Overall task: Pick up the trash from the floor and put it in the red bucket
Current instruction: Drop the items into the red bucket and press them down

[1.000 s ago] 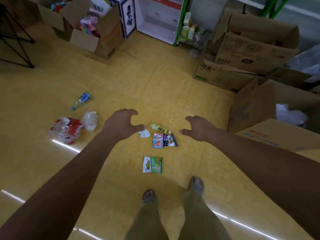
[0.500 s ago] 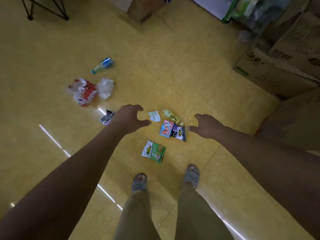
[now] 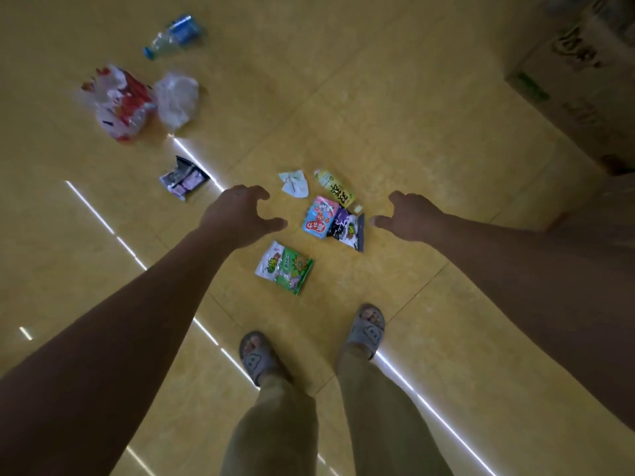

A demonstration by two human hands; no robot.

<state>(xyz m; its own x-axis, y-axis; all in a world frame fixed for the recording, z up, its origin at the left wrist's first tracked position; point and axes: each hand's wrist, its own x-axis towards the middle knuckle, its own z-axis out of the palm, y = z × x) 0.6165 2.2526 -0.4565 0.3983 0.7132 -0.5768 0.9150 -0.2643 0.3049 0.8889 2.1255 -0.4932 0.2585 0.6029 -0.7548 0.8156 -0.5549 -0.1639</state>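
Both arms reach out over the yellow tiled floor, left hand and right hand both empty with fingers spread and curled, not touching any trash. Between the two hands lie a pink-blue snack packet touching a dark purple packet, a yellow-green bottle just beyond them, a white scrap near the left fingertips, and a green-white packet nearer the sandalled feet. Farther left sit a dark wrapper, a red-white bag, a clear crumpled bag and a blue-capped bottle; no red bucket visible, cardboard box at top right.
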